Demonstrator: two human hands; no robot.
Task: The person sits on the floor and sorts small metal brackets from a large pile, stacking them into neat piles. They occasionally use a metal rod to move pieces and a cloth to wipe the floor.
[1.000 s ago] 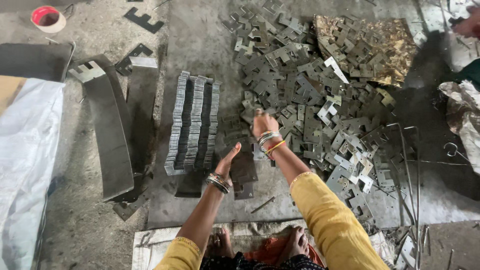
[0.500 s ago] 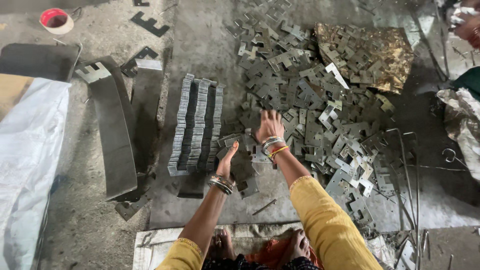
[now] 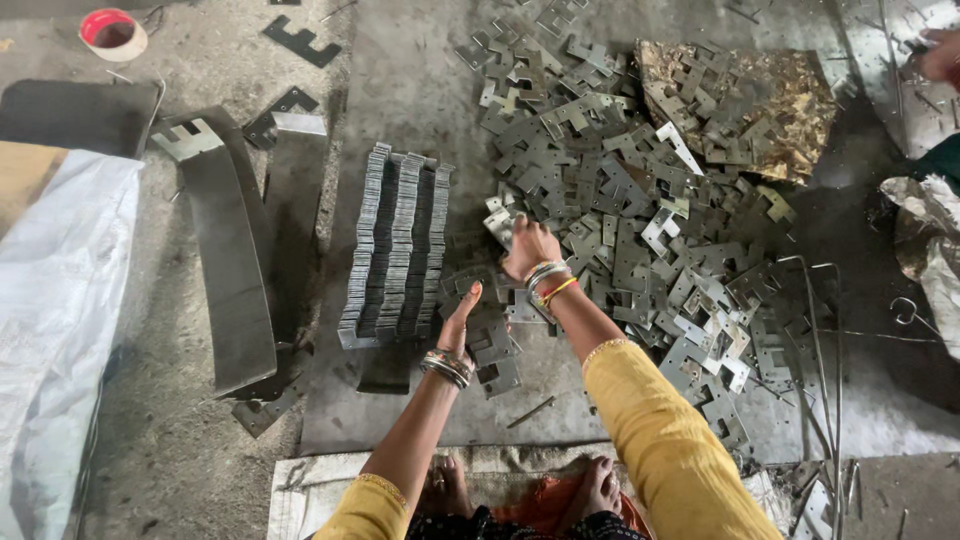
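My right hand (image 3: 528,247) reaches into the near edge of a big heap of flat grey metal stampings (image 3: 640,200) and grips one stamping (image 3: 500,226) by its edge. My left hand (image 3: 459,318) is held upright with fingers together, palm facing right, over a few loose stampings (image 3: 497,355) on the floor, and holds nothing. To its left stands a neat stack of stampings (image 3: 397,250) set on edge in three rows. Both wrists wear bangles.
A curved dark metal strip (image 3: 225,270) lies left of the stack, beside a white sack (image 3: 55,300). A red tape roll (image 3: 112,33) sits at the top left. A rusty-gold sheet (image 3: 750,100) lies under the heap's far side. Another person's hand (image 3: 940,55) shows at the top right.
My right hand has closed on a stamping at the heap's edge. My left hand has shifted slightly and stays upright beside the stack. The camera has tilted a little.
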